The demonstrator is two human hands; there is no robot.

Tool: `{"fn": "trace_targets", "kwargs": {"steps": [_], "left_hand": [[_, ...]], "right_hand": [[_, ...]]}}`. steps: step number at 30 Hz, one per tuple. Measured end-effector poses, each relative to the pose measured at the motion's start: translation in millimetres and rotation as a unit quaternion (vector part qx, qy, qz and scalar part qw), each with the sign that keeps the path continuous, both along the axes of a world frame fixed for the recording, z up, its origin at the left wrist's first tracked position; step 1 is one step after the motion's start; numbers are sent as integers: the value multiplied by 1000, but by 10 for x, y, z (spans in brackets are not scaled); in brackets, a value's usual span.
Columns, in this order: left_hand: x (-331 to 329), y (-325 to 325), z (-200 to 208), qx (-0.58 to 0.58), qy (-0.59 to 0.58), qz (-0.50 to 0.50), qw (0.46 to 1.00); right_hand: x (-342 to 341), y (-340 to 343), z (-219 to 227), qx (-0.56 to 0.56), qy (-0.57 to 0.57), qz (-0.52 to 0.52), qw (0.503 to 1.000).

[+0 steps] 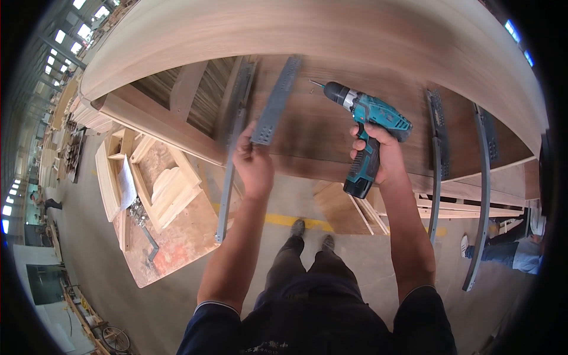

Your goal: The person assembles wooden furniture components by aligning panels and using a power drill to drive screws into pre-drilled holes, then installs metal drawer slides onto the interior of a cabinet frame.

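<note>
My left hand (253,164) grips the near end of a grey metal drawer slide (277,100), which slants up into the wooden cabinet (331,139). Right beside it, a second slide (232,171) sticks out of the cabinet toward me. In my right hand (381,148) is a teal and black cordless drill (378,115), held by its handle. The drill's bit points up and left, with a small screw (312,90) near its tip. Two more extended slides (436,165) (484,177) project from the cabinet's right side.
On the left, a worn board (177,251) carries pale wooden frame parts (171,195), a paper sheet (126,183) and a pile of small metal hardware (139,213). Wooden panels (343,210) lie below the cabinet. Another person (515,251) is at the far right.
</note>
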State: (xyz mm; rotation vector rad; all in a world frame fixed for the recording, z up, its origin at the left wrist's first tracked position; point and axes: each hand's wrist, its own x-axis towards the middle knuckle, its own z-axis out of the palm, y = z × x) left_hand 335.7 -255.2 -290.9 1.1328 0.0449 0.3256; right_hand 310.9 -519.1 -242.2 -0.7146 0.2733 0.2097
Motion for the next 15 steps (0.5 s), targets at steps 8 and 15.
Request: {"fn": "trace_targets", "kwargs": {"steps": [8,15], "left_hand": [[-23,-157,-10,516,-162,7,841],[44,-244,126,538,-201,-74,815]], "right_hand": [[-437,-301,-163,-2,18,-40,999],[-709,-406,-135,17,23,-47,998]]}}
